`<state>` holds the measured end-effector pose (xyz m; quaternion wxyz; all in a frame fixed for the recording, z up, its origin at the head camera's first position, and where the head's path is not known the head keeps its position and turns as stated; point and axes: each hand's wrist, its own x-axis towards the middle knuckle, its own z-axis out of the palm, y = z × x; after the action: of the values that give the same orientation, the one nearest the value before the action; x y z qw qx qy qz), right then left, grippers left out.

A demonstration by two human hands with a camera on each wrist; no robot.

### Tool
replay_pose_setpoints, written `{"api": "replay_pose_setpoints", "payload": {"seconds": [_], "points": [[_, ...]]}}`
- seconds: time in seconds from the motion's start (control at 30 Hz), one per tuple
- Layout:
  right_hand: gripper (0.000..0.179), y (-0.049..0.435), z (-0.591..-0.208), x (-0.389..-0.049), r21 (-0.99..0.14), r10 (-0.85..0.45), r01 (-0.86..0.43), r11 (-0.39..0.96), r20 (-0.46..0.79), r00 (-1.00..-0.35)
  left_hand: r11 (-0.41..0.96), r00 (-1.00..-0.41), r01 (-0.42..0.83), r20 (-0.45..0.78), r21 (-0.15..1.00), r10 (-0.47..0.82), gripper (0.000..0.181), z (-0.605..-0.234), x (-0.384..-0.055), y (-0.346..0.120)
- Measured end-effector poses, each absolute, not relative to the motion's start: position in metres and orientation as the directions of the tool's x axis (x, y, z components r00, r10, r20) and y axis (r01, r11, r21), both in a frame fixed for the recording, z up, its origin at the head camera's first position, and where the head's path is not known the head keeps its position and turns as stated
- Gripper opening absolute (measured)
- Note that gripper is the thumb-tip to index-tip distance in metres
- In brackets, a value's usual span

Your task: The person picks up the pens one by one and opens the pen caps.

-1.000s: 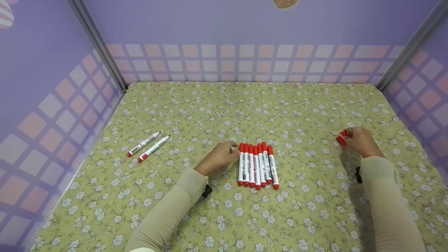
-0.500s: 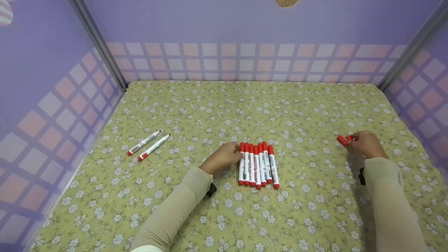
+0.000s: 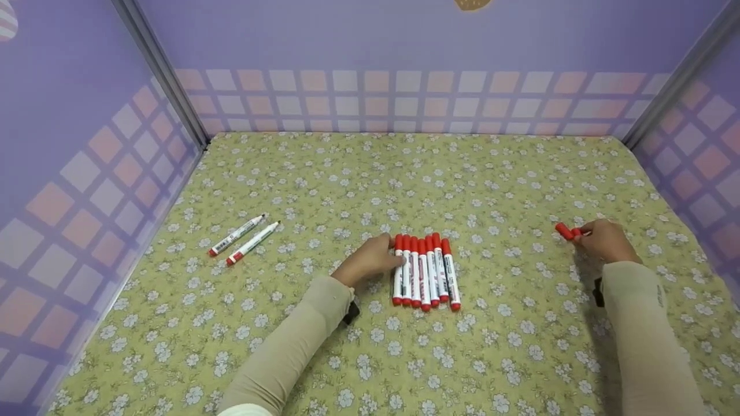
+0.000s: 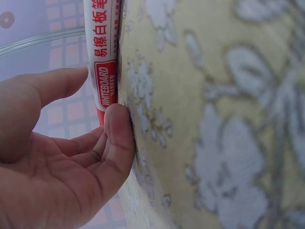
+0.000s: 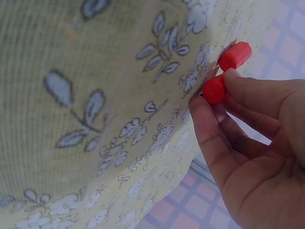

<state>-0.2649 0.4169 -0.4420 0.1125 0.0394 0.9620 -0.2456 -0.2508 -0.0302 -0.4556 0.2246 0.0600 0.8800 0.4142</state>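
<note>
Several whiteboard markers (image 3: 425,274) with red caps lie side by side on the flowered cloth. At the row's left side is my left hand (image 3: 373,257), its thumb reaching over the outermost marker. In the left wrist view, a bent finger touches that whiteboard marker (image 4: 105,81) near its red part, and the thumb tip is close to its edge. Over on the right, my right hand (image 3: 607,240) pinches a small red marker cap (image 5: 214,89) between thumb and finger. Another red cap (image 5: 235,56) lies just beyond it on the cloth; whether they touch is unclear.
Two uncapped whiteboard markers, a nearer one (image 3: 254,242) and a farther one (image 3: 236,236), lie slanted at the left with dark tips showing. Purple checked panels (image 3: 399,98) enclose the back and sides of the cloth-covered table (image 3: 370,179).
My left hand has come slightly right, its thumb now over the outermost marker. My right hand has drawn slightly right and nearer, leaving one red cap lying apart while it pinches the other.
</note>
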Motion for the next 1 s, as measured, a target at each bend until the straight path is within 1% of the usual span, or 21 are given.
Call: {"api": "replay_pose_setpoints", "payload": {"seconds": [0.27,0.47,0.53,0.63,0.7,0.77,0.87,1.0], "points": [[0.041,0.4184,-0.4426,-0.2679,-0.466,0.015,0.153,0.871,-0.285,-0.958,0.650,-0.893,-0.082,-0.345,0.755,0.289,0.037,-0.4554,-0.2502,-0.0285],[0.041,0.4190,-0.4414,-0.2690,-0.452,0.006,0.141,0.881,-0.288,-0.958,0.639,-0.893,-0.065,-0.330,0.766,0.305,0.034,-0.4547,-0.2486,-0.0282],[0.041,0.4183,-0.4405,-0.2680,-0.447,0.002,0.135,0.884,-0.284,-0.959,0.641,-0.891,-0.058,-0.329,0.765,0.312,0.037,-0.4537,-0.2474,-0.0275],[0.042,0.4175,-0.4391,-0.2664,-0.445,0.001,0.134,0.885,-0.288,-0.958,0.654,-0.887,-0.055,-0.337,0.755,0.315,0.051,-0.4528,-0.2460,-0.0258],[0.042,0.4176,-0.4385,-0.2658,-0.446,0.002,0.139,0.884,-0.293,-0.956,0.668,-0.886,-0.058,-0.347,0.742,0.309,0.057,-0.4520,-0.2455,-0.0247],[0.042,0.4182,-0.4389,-0.2660,-0.453,0.001,0.143,0.880,-0.298,-0.955,0.676,-0.885,-0.067,-0.356,0.734,0.299,0.059,-0.4523,-0.2457,-0.0243],[0.040,0.4191,-0.4405,-0.2670,-0.463,0.002,0.145,0.874,-0.297,-0.955,0.672,-0.887,-0.078,-0.359,0.736,0.290,0.054,-0.4529,-0.2458,-0.0239],[0.039,0.4206,-0.4418,-0.2680,-0.477,0.000,0.151,0.866,-0.302,-0.953,0.678,-0.895,-0.074,-0.349,0.731,0.279,0.063,-0.4534,-0.2459,-0.0232]]}}
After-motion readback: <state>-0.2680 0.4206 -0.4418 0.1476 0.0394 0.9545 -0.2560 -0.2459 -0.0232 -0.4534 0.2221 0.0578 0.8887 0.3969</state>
